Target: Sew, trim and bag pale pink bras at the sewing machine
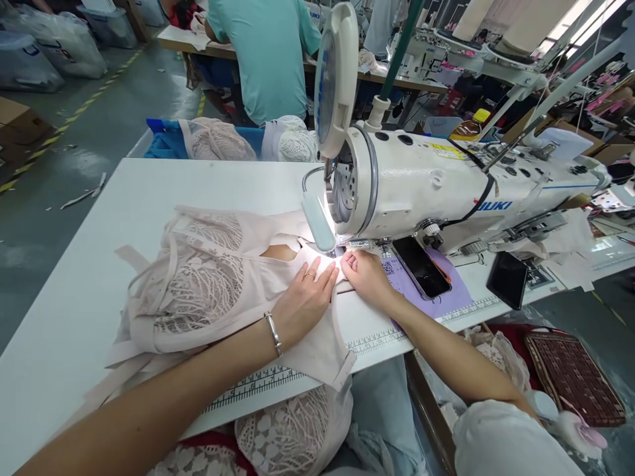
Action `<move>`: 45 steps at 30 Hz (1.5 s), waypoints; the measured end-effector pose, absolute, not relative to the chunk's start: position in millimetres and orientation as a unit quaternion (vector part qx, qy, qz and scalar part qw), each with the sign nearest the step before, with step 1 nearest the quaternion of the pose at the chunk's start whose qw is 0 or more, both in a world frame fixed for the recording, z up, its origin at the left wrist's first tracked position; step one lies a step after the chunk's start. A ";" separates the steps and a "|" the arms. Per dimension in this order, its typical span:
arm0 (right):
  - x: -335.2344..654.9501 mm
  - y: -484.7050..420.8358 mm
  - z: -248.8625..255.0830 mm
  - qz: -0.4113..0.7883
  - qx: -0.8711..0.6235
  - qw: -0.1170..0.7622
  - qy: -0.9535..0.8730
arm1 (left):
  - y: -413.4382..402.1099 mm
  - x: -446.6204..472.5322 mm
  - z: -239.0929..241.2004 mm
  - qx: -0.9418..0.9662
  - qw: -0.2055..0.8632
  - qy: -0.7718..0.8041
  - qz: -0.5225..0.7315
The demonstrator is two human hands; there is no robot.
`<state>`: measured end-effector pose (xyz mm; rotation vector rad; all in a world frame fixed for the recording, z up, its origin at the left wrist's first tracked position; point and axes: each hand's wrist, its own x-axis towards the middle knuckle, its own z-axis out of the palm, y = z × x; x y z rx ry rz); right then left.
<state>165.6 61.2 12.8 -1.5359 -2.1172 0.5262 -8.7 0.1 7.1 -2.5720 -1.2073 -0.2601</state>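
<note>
A beige lace bra (pixel 203 277) lies spread on the white sewing table, its cups to the left and one band running under the sewing machine (pixel 401 178). My left hand (pixel 303 301) rests flat on the band with its fingers stretched toward the needle area. Close beside it, my right hand (pixel 366 276) is closed, its fingertips pinching the edge of the bra just right of the needle. A lit lamp (pixel 319 221) hangs over that spot and hides part of the needle. More lace cups (pixel 285 430) hang below the table's front edge.
A phone (pixel 421 268) lies on purple paper (pixel 459 294) right of my right hand, with a second dark device (pixel 507 280) farther right. A printed ruler (pixel 258 383) runs along the front edge. Behind the table are lace pieces (pixel 218 140) and a seated person (pixel 268 59).
</note>
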 end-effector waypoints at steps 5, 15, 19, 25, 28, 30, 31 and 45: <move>166.1 60.3 12.6 0.180 -0.556 0.240 -0.775 | 0.1 -6.6 5.8 -0.891 0.123 -0.431 -0.073; 173.4 62.3 15.1 0.220 -0.533 0.221 -0.786 | 3.9 -6.3 6.9 -0.896 0.150 -0.407 -0.090; 192.4 57.5 16.7 0.214 -0.417 0.216 -0.857 | 7.1 -9.1 1.7 -0.903 0.185 -0.371 -0.115; 196.7 45.2 4.5 0.053 -0.362 0.214 -0.906 | 8.4 -7.8 -4.4 -0.896 0.187 -0.374 -0.151; 193.7 44.2 2.2 0.032 -0.350 0.203 -0.914 | 10.9 -5.5 -8.8 -0.891 0.182 -0.381 -0.169; 192.7 45.4 2.8 0.029 -0.348 0.199 -0.915 | 12.4 -4.8 -11.8 -0.890 0.184 -0.379 -0.174; 192.3 46.2 3.4 0.027 -0.348 0.199 -0.916 | 13.0 -5.1 -12.8 -0.891 0.181 -0.378 -0.174; 195.0 70.2 9.9 -0.062 -0.300 0.090 -0.948 | 7.8 2.8 23.4 -0.897 0.067 -0.426 -0.092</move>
